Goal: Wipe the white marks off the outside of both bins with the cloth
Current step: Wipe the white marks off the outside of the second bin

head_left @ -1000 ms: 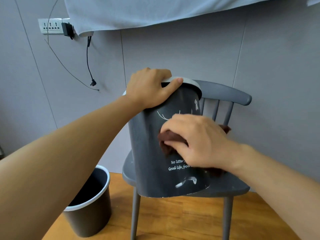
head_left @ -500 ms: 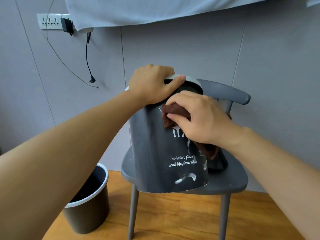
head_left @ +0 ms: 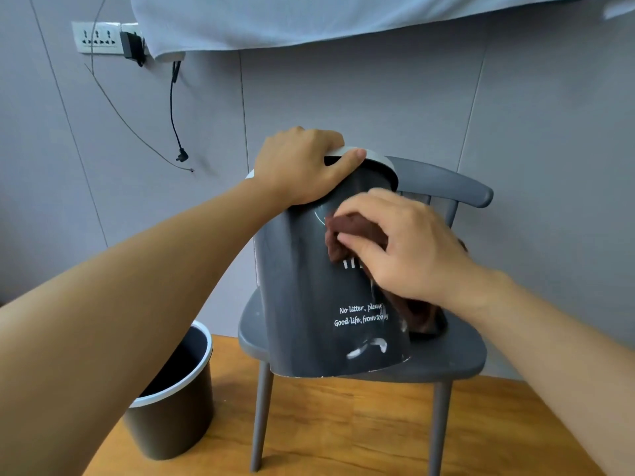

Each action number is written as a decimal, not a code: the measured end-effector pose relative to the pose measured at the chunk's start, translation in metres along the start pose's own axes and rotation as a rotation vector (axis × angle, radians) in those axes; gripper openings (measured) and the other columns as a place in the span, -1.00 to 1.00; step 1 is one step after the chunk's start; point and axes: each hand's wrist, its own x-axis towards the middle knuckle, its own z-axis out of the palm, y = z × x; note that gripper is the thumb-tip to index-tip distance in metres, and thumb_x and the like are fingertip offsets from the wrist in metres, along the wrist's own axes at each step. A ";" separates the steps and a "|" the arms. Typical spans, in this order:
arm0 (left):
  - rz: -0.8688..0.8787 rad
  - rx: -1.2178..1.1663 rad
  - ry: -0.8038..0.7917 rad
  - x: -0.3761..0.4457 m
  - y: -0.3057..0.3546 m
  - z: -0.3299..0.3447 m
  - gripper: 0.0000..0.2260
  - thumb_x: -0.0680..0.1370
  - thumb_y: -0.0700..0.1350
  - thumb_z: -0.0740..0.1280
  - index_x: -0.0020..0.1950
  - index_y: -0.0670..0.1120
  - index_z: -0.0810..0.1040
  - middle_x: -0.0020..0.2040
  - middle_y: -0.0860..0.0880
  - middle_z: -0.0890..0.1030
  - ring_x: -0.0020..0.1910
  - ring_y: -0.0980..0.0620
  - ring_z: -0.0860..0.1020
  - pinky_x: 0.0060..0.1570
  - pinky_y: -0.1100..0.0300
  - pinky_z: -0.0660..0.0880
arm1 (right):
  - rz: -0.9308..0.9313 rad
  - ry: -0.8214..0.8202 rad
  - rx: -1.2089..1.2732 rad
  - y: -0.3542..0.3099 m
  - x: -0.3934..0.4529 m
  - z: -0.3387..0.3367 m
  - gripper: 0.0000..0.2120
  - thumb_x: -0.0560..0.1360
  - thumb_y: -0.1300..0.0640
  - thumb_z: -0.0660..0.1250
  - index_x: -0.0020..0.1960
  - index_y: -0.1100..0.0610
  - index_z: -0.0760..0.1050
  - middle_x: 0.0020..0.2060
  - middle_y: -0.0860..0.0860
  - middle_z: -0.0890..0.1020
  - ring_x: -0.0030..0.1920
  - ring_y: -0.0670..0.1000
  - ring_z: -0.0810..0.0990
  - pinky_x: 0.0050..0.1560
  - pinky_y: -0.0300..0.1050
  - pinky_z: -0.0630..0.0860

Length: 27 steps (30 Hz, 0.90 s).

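Head view: cloth [head_left: 350, 231] under right hand [head_left: 405, 249] against bin [head_left: 302, 286].

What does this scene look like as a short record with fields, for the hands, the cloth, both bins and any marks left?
left hand: grips the rim of the bin on the chair
right hand: presses the brown cloth against that bin's upper side
bin on the chair: tilted, base on the grey chair
white mark: smear near the bin's base, below the printed text
second bin: upright on the wooden floor, left of the chair
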 end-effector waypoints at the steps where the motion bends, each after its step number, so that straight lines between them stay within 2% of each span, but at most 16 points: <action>1: 0.002 -0.003 -0.002 0.000 0.001 0.000 -0.45 0.58 0.36 0.11 -0.32 -0.09 0.25 -0.46 -0.03 0.40 -0.40 -0.13 0.43 -0.41 0.07 0.32 | 0.012 0.013 -0.030 0.003 0.004 0.003 -0.81 0.56 0.02 0.43 0.17 -0.05 0.59 -0.08 -0.10 0.59 -0.05 0.07 0.62 -0.05 0.14 0.58; 4: -0.003 0.000 -0.001 0.000 -0.002 0.002 -0.45 0.58 0.37 0.11 -0.32 -0.09 0.26 -0.45 -0.04 0.40 -0.39 -0.14 0.42 -0.41 0.07 0.29 | -0.030 -0.015 -0.046 0.002 -0.007 0.013 -0.81 0.55 0.06 0.44 0.16 0.00 0.60 -0.05 -0.08 0.60 -0.04 0.10 0.62 -0.06 0.13 0.58; 10: -0.025 -0.014 0.030 -0.004 -0.010 0.002 -0.46 0.58 0.34 0.14 -0.35 -0.06 0.20 -0.49 -0.03 0.32 -0.44 -0.07 0.35 -0.43 0.12 0.17 | -0.218 -0.229 0.032 -0.017 -0.073 0.027 -0.82 0.54 0.06 0.39 0.14 -0.03 0.56 -0.11 -0.17 0.54 -0.15 -0.07 0.52 -0.18 -0.03 0.54; 11: -0.023 -0.012 0.030 -0.004 -0.010 0.002 -0.46 0.58 0.34 0.14 -0.34 -0.07 0.20 -0.48 -0.04 0.32 -0.44 -0.08 0.36 -0.43 0.12 0.18 | -0.205 -0.215 0.055 -0.016 -0.077 0.026 -0.82 0.55 0.05 0.39 0.15 -0.04 0.56 -0.10 -0.18 0.54 -0.14 -0.09 0.53 -0.16 -0.05 0.54; 13: -0.027 -0.012 0.032 -0.004 -0.010 0.002 -0.46 0.58 0.34 0.14 -0.33 -0.08 0.21 -0.48 -0.05 0.33 -0.42 -0.11 0.37 -0.42 0.11 0.19 | -0.102 -0.076 0.107 -0.007 -0.071 0.020 -0.81 0.56 0.01 0.39 0.17 -0.06 0.58 -0.03 -0.19 0.59 -0.05 -0.10 0.61 -0.05 -0.06 0.58; 16: -0.039 -0.016 0.036 -0.004 -0.011 0.002 -0.45 0.58 0.34 0.15 -0.33 -0.09 0.20 -0.48 -0.05 0.31 -0.42 -0.11 0.34 -0.42 0.11 0.20 | 0.074 0.115 0.077 0.016 -0.048 0.008 -0.82 0.57 0.03 0.39 0.17 -0.03 0.60 0.02 -0.14 0.65 0.02 0.00 0.66 0.03 0.07 0.61; 19: -0.045 -0.019 0.033 -0.004 -0.012 0.003 -0.45 0.58 0.35 0.15 -0.33 -0.08 0.18 -0.49 -0.05 0.27 -0.46 -0.02 0.29 -0.43 0.11 0.15 | 0.130 0.077 0.132 0.025 -0.045 0.016 -0.82 0.57 0.12 0.43 0.16 -0.02 0.60 0.03 -0.14 0.67 0.05 -0.01 0.67 0.08 0.10 0.61; 24: -0.085 -0.026 0.015 -0.007 -0.021 0.003 -0.43 0.58 0.35 0.13 -0.30 -0.13 0.22 -0.47 -0.08 0.26 -0.42 -0.13 0.29 -0.38 0.01 0.34 | -0.029 -0.166 0.193 0.011 -0.083 0.018 -0.80 0.55 0.01 0.42 0.17 -0.11 0.58 0.04 -0.27 0.63 0.06 -0.19 0.64 0.05 -0.20 0.57; 27: -0.080 -0.020 0.009 -0.005 -0.016 0.002 -0.43 0.58 0.35 0.13 -0.29 -0.14 0.23 -0.47 -0.09 0.27 -0.42 -0.13 0.31 -0.40 0.04 0.30 | 0.011 -0.138 0.231 0.013 -0.074 0.008 -0.82 0.56 0.03 0.43 0.16 -0.09 0.60 0.03 -0.24 0.65 0.07 -0.13 0.66 0.07 -0.10 0.59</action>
